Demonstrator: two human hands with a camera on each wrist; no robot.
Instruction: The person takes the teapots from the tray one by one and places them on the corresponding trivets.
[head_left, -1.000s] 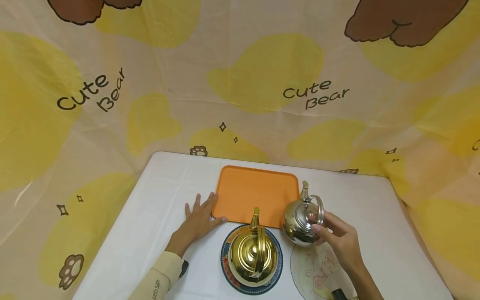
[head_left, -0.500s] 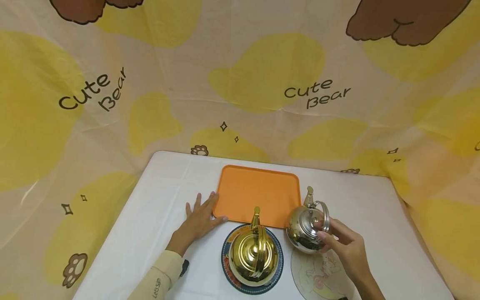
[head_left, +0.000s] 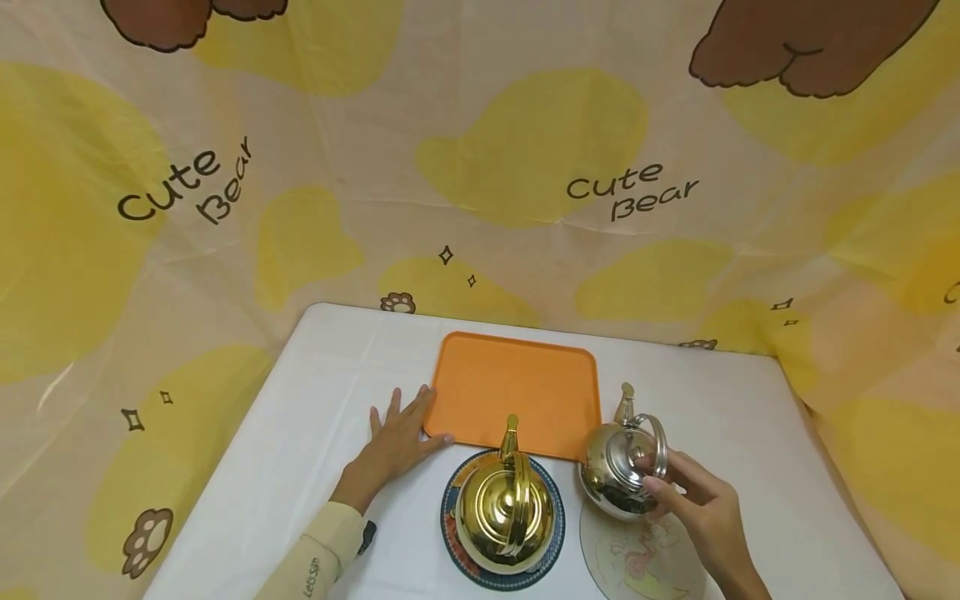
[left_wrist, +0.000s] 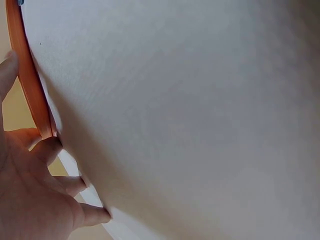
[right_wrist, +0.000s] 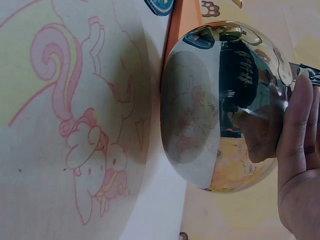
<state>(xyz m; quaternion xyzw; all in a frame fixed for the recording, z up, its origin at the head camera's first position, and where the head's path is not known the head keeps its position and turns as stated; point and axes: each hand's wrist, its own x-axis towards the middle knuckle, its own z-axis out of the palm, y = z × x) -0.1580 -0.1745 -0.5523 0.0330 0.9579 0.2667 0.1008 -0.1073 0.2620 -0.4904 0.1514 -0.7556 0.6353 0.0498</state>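
A silver teapot [head_left: 617, 477] with an arched handle hangs at the tray's near right corner, partly over the round pale mat [head_left: 637, 558]. My right hand [head_left: 705, 500] grips that handle. In the right wrist view, the teapot's shiny round body [right_wrist: 225, 110] appears slightly above the mat, its underside reflecting the mat's pink drawing. My left hand [head_left: 397, 446] rests at the left edge of the orange tray [head_left: 517, 392], fingers spread and touching the rim. In the left wrist view, the left hand's fingers [left_wrist: 70, 185] reach onto the white surface beside the tray.
A gold teapot [head_left: 506, 517] stands on a blue-rimmed round plate or mat [head_left: 555, 558] between the hands, close to the tray's near edge. The white table [head_left: 360, 358] ends at a yellow cartoon-printed cloth [head_left: 480, 192] behind it.
My right hand has carried the silver teapot rightward and toward me, away from the tray's right edge and further over the pale mat. The left hand, tray and gold teapot stay put.
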